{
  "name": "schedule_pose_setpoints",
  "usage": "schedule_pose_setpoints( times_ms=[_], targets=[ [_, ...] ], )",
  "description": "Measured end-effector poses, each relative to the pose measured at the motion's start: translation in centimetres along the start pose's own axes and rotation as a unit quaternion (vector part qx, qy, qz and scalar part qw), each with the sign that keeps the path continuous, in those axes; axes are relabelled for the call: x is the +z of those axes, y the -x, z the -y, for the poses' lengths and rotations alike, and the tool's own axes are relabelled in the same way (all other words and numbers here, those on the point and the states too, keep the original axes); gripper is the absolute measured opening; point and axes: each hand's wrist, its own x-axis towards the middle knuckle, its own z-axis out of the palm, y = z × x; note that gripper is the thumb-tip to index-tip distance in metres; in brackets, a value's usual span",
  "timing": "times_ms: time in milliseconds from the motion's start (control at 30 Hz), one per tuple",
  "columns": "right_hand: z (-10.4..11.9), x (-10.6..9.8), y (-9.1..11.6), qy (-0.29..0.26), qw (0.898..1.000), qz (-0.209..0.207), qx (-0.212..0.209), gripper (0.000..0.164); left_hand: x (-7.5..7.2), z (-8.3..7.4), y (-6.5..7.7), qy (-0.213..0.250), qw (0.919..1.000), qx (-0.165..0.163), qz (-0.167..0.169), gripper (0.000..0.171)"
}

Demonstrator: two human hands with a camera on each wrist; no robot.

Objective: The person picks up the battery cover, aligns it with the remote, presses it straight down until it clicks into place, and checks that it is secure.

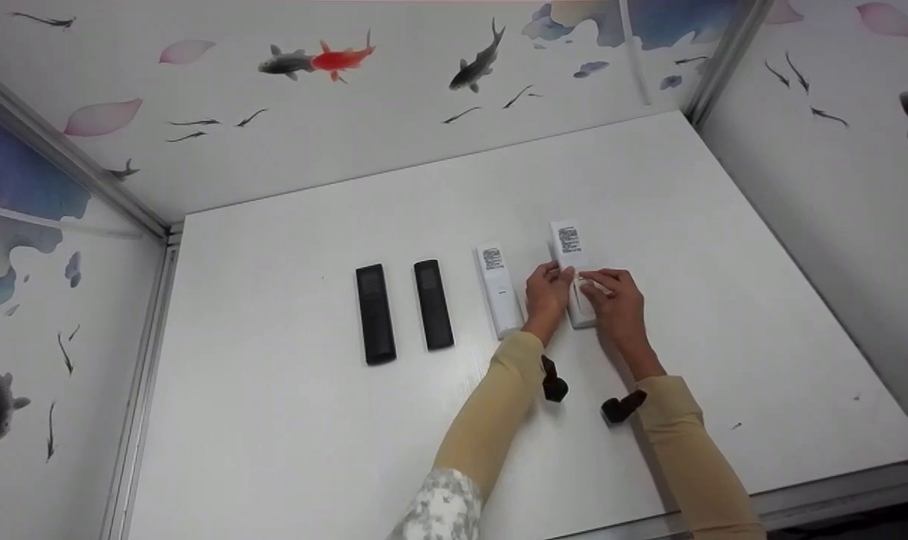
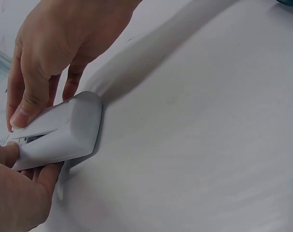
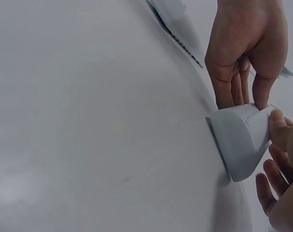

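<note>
A white remote control (image 1: 566, 251) lies with its labelled back up on the table. My left hand (image 1: 547, 298) holds it by its left side, the thumb near the middle of its back. My right hand (image 1: 620, 306) pinches the battery cover (image 2: 52, 117) on the lower half. In the left wrist view, the cover sits tilted, and a narrow dark gap shows between it and the remote's body. What lies inside the compartment is hidden. The right wrist view shows the rounded end of the remote (image 3: 236, 145) between both hands.
Left of my left hand lies a second white remote control (image 1: 501, 292), back up. Two black remote controls (image 1: 376, 315) (image 1: 433, 305) lie further left. Printed panels with fish (image 1: 480, 64) enclose the white table (image 1: 274, 435) at the back and sides.
</note>
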Motion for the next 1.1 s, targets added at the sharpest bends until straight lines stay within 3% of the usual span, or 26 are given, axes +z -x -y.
schedule_pose_setpoints(
  times_ms=[333,500,733,1100],
  targets=[
    [0.20,-0.24,0.06,-0.019,0.999,0.021,0.038,0.035,0.14,0.49,0.05,-0.008,0.9999,0.012,-0.002,0.033],
    [0.38,-0.45,0.03,-0.014,0.995,0.039,0.085,0.048,0.14,0.47,0.10,-0.007,0.9998,0.019,0.002,0.033],
    [0.53,-0.57,-0.16,-0.017,0.989,0.061,0.131,0.048,0.15,0.45,0.14,-0.028,0.9991,0.031,0.007,0.033],
    [0.51,-0.22,-0.11,-0.023,0.988,0.054,0.140,0.047,-0.20,0.35,0.12,-0.063,0.9957,0.066,0.016,0.040]
  ],
)
